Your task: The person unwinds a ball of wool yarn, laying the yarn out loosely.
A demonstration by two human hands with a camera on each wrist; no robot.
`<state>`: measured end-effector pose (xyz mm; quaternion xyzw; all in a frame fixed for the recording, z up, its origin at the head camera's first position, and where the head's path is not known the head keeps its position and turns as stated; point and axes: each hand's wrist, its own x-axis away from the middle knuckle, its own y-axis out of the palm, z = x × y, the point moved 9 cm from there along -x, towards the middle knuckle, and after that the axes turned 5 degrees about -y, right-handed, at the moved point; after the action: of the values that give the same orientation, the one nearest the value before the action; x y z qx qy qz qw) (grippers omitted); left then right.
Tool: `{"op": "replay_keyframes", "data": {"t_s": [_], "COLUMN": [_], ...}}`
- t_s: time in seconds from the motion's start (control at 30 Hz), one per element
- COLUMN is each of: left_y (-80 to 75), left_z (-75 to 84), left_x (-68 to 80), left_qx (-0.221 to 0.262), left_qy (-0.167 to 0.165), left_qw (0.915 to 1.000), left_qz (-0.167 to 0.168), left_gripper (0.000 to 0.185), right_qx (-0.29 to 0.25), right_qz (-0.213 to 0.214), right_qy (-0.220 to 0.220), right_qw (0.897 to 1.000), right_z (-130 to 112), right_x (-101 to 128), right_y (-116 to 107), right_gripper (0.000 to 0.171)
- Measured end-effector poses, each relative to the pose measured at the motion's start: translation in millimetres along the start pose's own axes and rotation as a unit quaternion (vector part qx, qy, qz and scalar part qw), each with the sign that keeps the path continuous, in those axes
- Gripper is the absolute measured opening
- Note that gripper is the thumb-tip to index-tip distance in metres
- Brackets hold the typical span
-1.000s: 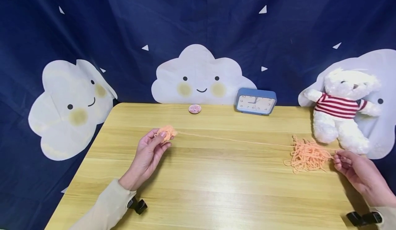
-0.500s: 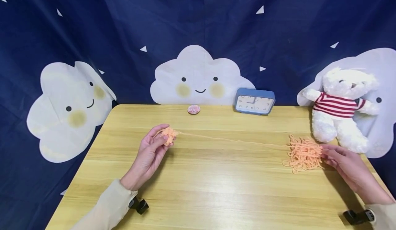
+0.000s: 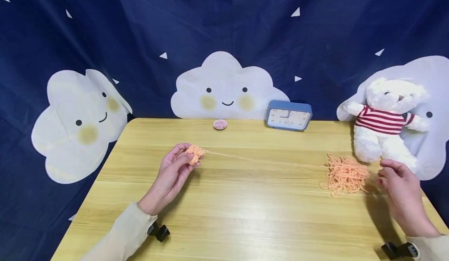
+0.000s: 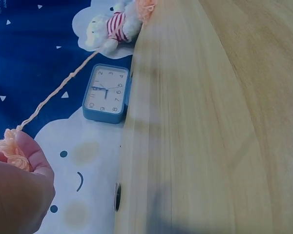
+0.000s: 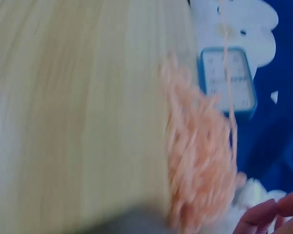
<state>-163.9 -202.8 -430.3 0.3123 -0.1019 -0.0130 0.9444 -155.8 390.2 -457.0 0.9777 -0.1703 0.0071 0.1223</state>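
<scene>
My left hand [image 3: 185,158] pinches a small orange yarn ball [image 3: 195,153] a little above the wooden table [image 3: 224,218], left of centre. The left wrist view shows the ball [image 4: 11,147] against my fingertips [image 4: 35,158]. A thin yarn strand [image 3: 259,160] runs from the ball to the right into a loose orange yarn pile [image 3: 345,175]. My right hand [image 3: 391,174] hovers just right of the pile, blurred, fingers loosely curved, with nothing seen in it. In the right wrist view the pile [image 5: 200,161] lies beside my fingertips [image 5: 263,217].
A white teddy bear [image 3: 387,122] in a striped shirt sits at the back right, close behind the pile. A blue clock [image 3: 289,115] and a small round pink thing [image 3: 220,124] stand along the back edge. Dark blue cloth with clouds hangs behind.
My right hand reached left onto the yarn pile, then drew back to the right and lifted off it. The left hand and ball stayed nearly still.
</scene>
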Motion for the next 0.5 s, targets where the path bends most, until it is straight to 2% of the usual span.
{"op": "replay_keyframes", "data": {"t_s": [0.1, 0.2, 0.33, 0.5], "left_y": [2.5, 4.3, 5.5, 6.1], "left_z": [-1.2, -2.3, -3.4, -3.6], "left_x": [-1.7, -3.0, -2.7, -2.0], "left_qx": [-0.005, -0.007, -0.005, -0.004], "left_qy": [-0.003, -0.004, -0.006, -0.007], "left_qw": [1.0000, 1.0000, 1.0000, 1.0000], "left_qz": [-0.001, -0.001, 0.000, -0.001], "left_gripper": [0.028, 0.028, 0.028, 0.028], "right_qx": [-0.055, -0.088, -0.068, -0.030], "right_qz": [-0.004, -0.061, -0.167, -0.279], "right_qy": [-0.025, -0.026, -0.014, 0.014], "right_qw": [0.998, 0.994, 0.984, 0.960], "right_z": [-4.3, -6.0, -5.9, 1.8], "right_x": [5.9, 9.4, 14.7, 27.1], "right_y": [16.7, 44.6, 93.4, 152.3], "right_gripper": [0.030, 0.031, 0.032, 0.033]}}
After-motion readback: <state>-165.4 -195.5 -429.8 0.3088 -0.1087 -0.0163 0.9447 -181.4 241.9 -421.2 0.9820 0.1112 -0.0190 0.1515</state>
